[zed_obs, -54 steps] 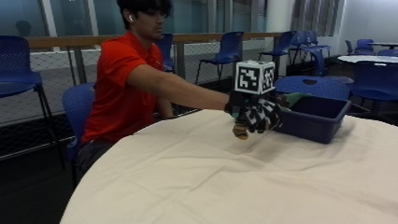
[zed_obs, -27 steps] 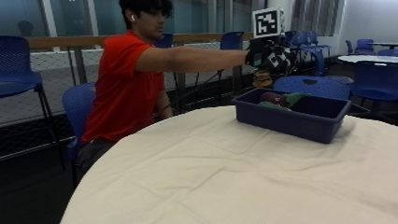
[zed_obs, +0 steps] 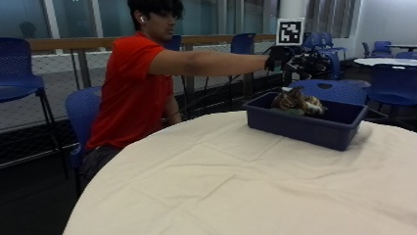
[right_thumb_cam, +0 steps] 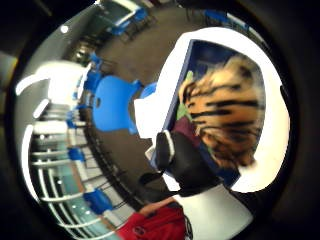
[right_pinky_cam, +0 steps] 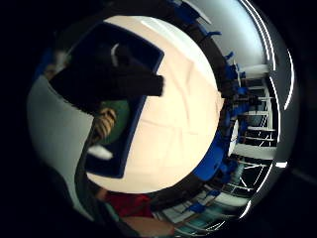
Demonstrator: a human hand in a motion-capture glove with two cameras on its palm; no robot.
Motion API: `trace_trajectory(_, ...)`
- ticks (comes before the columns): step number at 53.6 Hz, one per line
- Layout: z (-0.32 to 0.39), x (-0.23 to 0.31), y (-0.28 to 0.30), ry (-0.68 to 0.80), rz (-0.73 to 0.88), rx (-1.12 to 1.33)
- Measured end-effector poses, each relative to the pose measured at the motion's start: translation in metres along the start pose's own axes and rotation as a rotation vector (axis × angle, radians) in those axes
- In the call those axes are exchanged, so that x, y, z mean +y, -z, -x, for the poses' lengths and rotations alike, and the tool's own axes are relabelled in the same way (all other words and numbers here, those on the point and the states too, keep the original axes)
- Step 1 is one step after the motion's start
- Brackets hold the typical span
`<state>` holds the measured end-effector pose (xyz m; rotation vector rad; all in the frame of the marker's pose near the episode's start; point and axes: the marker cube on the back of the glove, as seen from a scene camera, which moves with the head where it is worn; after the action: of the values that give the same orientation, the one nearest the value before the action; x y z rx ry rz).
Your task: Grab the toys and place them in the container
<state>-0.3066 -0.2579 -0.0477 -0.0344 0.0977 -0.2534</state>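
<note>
A striped tiger toy [zed_obs: 296, 102] lies in the dark blue container [zed_obs: 326, 131] at the far side of the round table, on top of other toys. My gloved right hand [zed_obs: 301, 60] hovers a short way above the container, arm stretched out, fingers spread and holding nothing. In the thumb side palm view the tiger toy [right_thumb_cam: 230, 115] sits below the palm inside the container [right_thumb_cam: 182, 70], beside a green toy [right_thumb_cam: 187, 80]. In the little finger side palm view my gloved fingers [right_pinky_cam: 114, 82] reach out straight over the container [right_pinky_cam: 132, 136], with the tiger toy [right_pinky_cam: 103, 125] and green toy [right_pinky_cam: 119, 119] beneath.
A cream cloth covers the table [zed_obs: 228, 186]. Blue chairs [zed_obs: 332, 90] stand just behind the container, and one [zed_obs: 81, 112] is beside the seated person. A railing and further tables lie beyond.
My hand rose from table height beside the container to above it, carrying the tiger toy. The toy has left my hand and now lies in the container.
</note>
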Motion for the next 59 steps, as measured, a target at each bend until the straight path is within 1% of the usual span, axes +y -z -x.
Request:
trace_trajectory(2,-0.01,0.005,-0.002,0.038,-0.012,0.025)
trace_trajectory(5,-0.024,0.009,-0.004,0.04,-0.033,0.019)
trace_trajectory(8,-0.042,0.021,-0.008,0.115,-0.06,-0.02)
trace_trajectory(9,-0.051,0.025,-0.011,0.107,-0.067,-0.012)
trace_trajectory(12,-0.08,0.034,-0.024,0.008,-0.07,0.027)
trace_trajectory(14,-0.096,0.043,-0.034,-0.025,-0.061,0.031)
trace_trajectory(17,-0.113,0.056,-0.047,-0.064,-0.046,0.007)
trace_trajectory(21,-0.151,0.076,-0.07,-0.171,-0.013,-0.024)
trace_trajectory(25,-0.177,0.093,-0.087,-0.22,0.011,-0.037)
trace_trajectory(36,-0.223,0.134,-0.119,-0.264,0.035,-0.059)
trace_trajectory(45,-0.246,0.157,-0.12,-0.284,0.009,-0.037)
trace_trajectory(59,-0.265,0.189,-0.124,-0.291,-0.004,-0.067)
